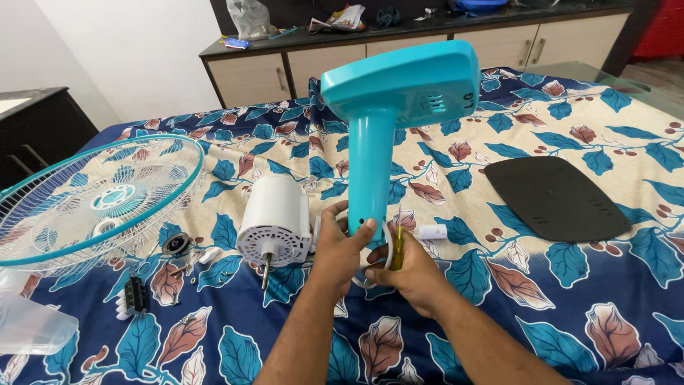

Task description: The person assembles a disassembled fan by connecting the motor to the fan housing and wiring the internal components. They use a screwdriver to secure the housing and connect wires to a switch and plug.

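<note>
- While both hands meet at the lower end of the turquoise plastic fan stand [370, 153], the left hand [340, 246] is wrapped around its round neck, thumb on the front near a small hole.
- Just right of that hold, the right hand [407, 274] is closed on a yellow-handled screwdriver [397, 246], its tip pointing up beside the neck.
- Left of the grip lies the white cylindrical fan motor [274, 221], shaft towards the camera, with small screws and a black part [135, 294] beyond it.
- Further left rests the round turquoise-rimmed wire fan guard [92, 196].
- Well to the right lies a flat black plastic base plate [556, 196].
- Above the grip, the stand's broad base [406, 82] tilts away, over the leaf-patterned cloth [570, 299].
</note>
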